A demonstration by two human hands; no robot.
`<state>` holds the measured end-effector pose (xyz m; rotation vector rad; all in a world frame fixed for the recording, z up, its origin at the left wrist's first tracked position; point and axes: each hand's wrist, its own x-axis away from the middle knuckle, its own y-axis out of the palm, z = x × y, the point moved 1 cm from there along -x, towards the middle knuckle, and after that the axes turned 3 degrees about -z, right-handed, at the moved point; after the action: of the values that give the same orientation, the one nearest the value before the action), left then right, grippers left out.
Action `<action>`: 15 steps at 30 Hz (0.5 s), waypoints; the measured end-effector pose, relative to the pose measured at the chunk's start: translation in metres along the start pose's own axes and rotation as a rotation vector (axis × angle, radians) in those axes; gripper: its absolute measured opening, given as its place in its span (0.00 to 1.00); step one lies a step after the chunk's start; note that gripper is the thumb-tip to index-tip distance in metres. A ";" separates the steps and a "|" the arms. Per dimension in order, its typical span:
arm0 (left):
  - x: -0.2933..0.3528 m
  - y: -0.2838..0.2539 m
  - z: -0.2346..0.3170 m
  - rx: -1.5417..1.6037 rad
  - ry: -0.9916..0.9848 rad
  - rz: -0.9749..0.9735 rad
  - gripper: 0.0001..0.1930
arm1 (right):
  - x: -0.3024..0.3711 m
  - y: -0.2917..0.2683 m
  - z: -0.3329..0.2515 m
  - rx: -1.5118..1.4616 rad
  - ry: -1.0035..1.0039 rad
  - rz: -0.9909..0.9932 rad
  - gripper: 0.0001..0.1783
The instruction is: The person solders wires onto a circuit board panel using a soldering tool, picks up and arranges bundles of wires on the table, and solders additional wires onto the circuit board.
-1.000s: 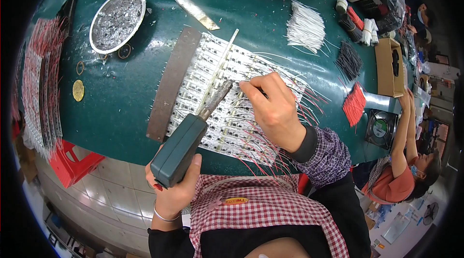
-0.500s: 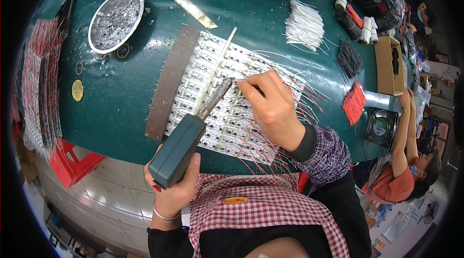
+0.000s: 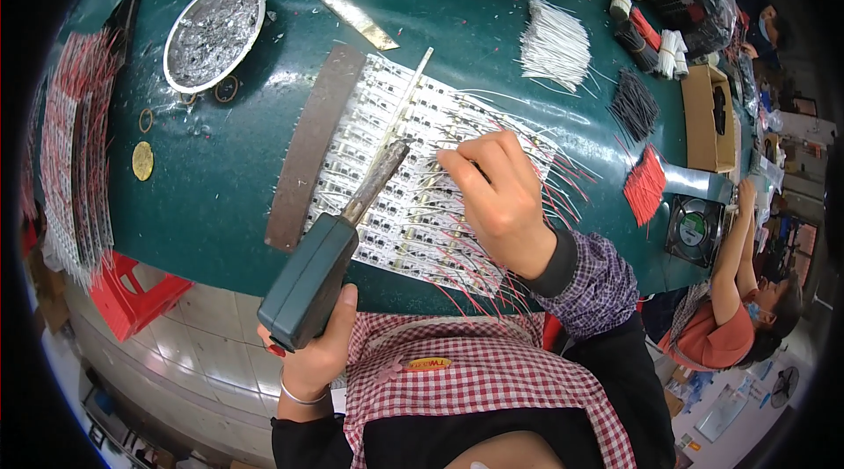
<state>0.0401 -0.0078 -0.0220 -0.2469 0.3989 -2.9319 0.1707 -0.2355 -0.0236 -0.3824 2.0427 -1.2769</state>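
Note:
My left hand (image 3: 321, 353) is wrapped round the dark green handle of a soldering gun (image 3: 308, 283). The gun's grey, crusted tip points up and to the right over a white panel of small circuit boards (image 3: 374, 245). Over the panel's right half is my right hand (image 3: 501, 201), thumb and forefinger pinched just right of the tip. What that pinch holds, if anything, is too small to make out. White and red wires stick out along the panel's right side. A brown bar (image 3: 315, 152) lies along its left edge, and a thin pale strip (image 3: 411, 95) lies across it.
Far left are a bowl of silvery scraps (image 3: 258, 38) and wired board strips (image 3: 75, 144). A solder bar (image 3: 356, 19) lies behind the panel. To the right are white (image 3: 556, 45), black (image 3: 633, 107) and red wires (image 3: 644, 186), a fan (image 3: 694, 230) and a co-worker (image 3: 716, 319).
The soldering gun has drawn back a little to the left and down, widening the gap between its tip and my right fingers. My right hand has barely shifted. The co-worker's arms have lowered slightly.

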 end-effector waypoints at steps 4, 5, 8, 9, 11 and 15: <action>0.000 -0.003 0.002 -0.032 0.011 -0.016 0.20 | 0.005 0.002 -0.006 -0.065 0.031 -0.019 0.17; -0.003 0.000 0.007 -0.043 0.030 0.024 0.14 | 0.007 0.003 -0.006 -0.072 0.036 -0.029 0.17; -0.009 -0.001 0.013 -0.093 0.077 0.035 0.09 | 0.007 0.003 -0.006 -0.077 0.044 -0.047 0.17; -0.009 -0.001 0.013 -0.133 0.104 0.009 0.09 | 0.007 0.003 -0.006 -0.079 0.043 -0.047 0.17; -0.009 0.000 0.012 -0.105 0.112 0.012 0.09 | 0.007 0.004 -0.008 -0.083 0.053 -0.056 0.17; -0.010 0.001 0.011 -0.043 0.114 0.005 0.09 | 0.006 0.004 -0.008 -0.074 0.054 -0.066 0.17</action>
<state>0.0522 -0.0099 -0.0129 -0.0836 0.4790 -2.9437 0.1610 -0.2320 -0.0269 -0.4571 2.1431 -1.2658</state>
